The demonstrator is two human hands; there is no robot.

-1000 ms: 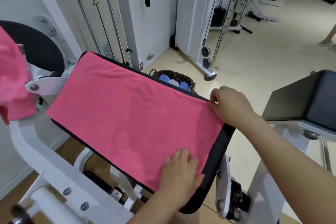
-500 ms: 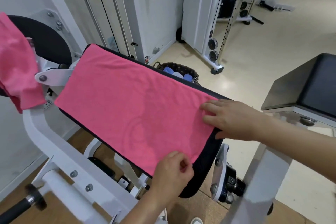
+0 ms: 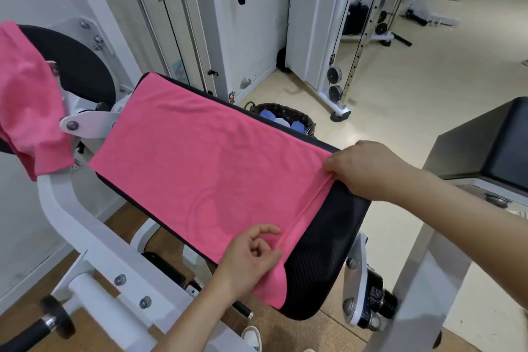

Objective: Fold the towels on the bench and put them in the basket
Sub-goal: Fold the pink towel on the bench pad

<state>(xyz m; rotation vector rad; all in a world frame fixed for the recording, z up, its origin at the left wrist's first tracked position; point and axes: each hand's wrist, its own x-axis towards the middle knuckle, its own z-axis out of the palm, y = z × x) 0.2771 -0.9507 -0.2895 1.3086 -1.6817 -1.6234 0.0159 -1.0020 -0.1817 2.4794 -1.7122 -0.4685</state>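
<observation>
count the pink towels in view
2. The spread towel lies on the bench; the hanging towel drapes the machine, far left. The basket may hide more.

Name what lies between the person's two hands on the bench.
The near edge of the pink towel, bunched into a ridge, runs from left hand to right hand over the black bench pad; head view.

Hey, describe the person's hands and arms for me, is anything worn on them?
Nothing worn shows. The left hand and right hand are bare, with no gloves or visible rings. The left forearm and right forearm carry no sleeve, watch or bracelet as far as the frame reaches.
</observation>
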